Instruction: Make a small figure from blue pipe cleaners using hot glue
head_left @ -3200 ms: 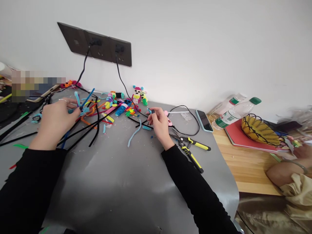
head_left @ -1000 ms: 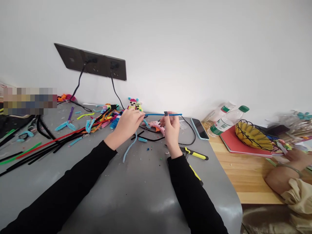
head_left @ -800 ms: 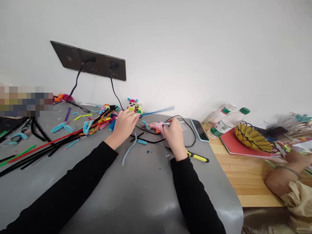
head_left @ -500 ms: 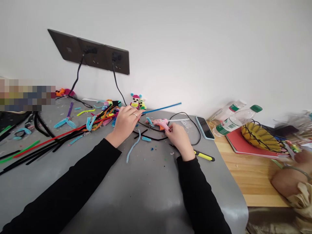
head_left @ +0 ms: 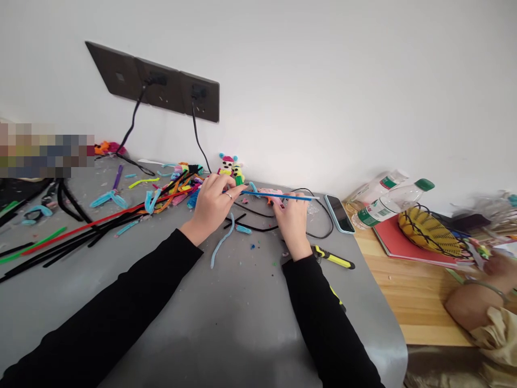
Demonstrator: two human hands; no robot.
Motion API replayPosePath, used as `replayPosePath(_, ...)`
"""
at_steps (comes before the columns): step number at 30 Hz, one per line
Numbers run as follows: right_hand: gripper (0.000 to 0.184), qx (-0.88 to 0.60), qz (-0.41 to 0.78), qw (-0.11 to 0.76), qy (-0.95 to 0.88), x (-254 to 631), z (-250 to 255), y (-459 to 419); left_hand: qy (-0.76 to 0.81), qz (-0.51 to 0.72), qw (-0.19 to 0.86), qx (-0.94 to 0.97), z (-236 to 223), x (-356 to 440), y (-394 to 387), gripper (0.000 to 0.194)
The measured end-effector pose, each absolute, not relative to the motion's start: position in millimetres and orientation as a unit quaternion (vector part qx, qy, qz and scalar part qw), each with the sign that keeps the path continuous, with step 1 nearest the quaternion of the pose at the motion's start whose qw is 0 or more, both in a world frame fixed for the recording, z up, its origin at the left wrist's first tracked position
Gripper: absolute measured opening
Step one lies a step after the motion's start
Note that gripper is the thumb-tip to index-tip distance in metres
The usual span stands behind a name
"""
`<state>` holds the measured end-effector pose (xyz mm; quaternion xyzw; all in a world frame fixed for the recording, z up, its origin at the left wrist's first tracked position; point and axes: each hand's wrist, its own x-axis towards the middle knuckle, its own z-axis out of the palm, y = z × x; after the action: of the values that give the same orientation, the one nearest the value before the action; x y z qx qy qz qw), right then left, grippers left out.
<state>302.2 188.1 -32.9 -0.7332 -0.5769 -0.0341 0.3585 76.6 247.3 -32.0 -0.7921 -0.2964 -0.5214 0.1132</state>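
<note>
My left hand (head_left: 216, 207), a ring on one finger, pinches a blue pipe cleaner (head_left: 262, 194) near one end. The stem points right, across the fingers of my right hand (head_left: 293, 223). That hand is closed around the pink glue gun (head_left: 271, 192), whose grip it mostly hides; whether its fingers also touch the stem I cannot tell. A pale glue stick juts out to the right of the gun. Beneath my hands lie a light-blue pipe cleaner (head_left: 223, 242) and a small blue bundle (head_left: 243, 229). Two little pipe-cleaner figures (head_left: 230, 168) stand behind my left hand.
Black, red and green pipe cleaners (head_left: 97, 222) spread leftward. A phone (head_left: 339, 214), yellow-and-black pliers (head_left: 335, 257) and another yellow-black tool (head_left: 338, 298) lie at the right. Bottles (head_left: 388, 207) and a red folder (head_left: 398, 240) occupy the wooden table, beside another person's arm (head_left: 479, 302). Cords run from wall sockets (head_left: 159, 86).
The blue pipe cleaner has swung down from pointing up-right to lying across my right hand. My right hand has shifted slightly left and up. The second yellow-black tool has come into view.
</note>
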Motion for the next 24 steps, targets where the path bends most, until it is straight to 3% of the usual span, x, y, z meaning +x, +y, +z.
replayPosePath(2, 0.023, -0.678, 0.039, 0.434, -0.592, 298, -24, 184, -0.308, -0.524, 0.108, -0.787, -31, 76, 246, 0.022)
replayPosePath(5, 0.039, -0.536, 0.284, 0.529, -0.594, 285, -12, 177, -0.317, -0.528, 0.124, -0.778, -30, 76, 244, 0.021)
replayPosePath(7, 0.041, -0.466, 0.373, 0.572, -0.563, 275, -9, 174, -0.309, -0.527, 0.147, -0.778, -31, 77, 244, 0.021)
replayPosePath(10, 0.037, -0.438, 0.4, 0.623, -0.51, 264, -9, 175, -0.293, -0.513, 0.161, -0.791, -32, 78, 244, 0.02)
replayPosePath(15, 0.043, -0.473, 0.348, 0.72, -0.37, 267, -13, 178, -0.283, -0.53, 0.109, -0.792, -32, 75, 240, 0.02)
replayPosePath(17, 0.045, -0.477, 0.34, 0.743, -0.323, 272, -13, 179, -0.282, -0.564, 0.059, -0.774, -32, 74, 238, 0.014)
replayPosePath(21, 0.044, -0.44, 0.343, 0.778, -0.289, 279, -12, 180, -0.322, -0.541, -0.148, -0.763, -34, 75, 237, 0.047)
replayPosePath(24, 0.044, -0.43, 0.361, 0.776, -0.288, 280, -14, 181, -0.372, -0.511, -0.338, -0.697, -30, 78, 237, 0.053)
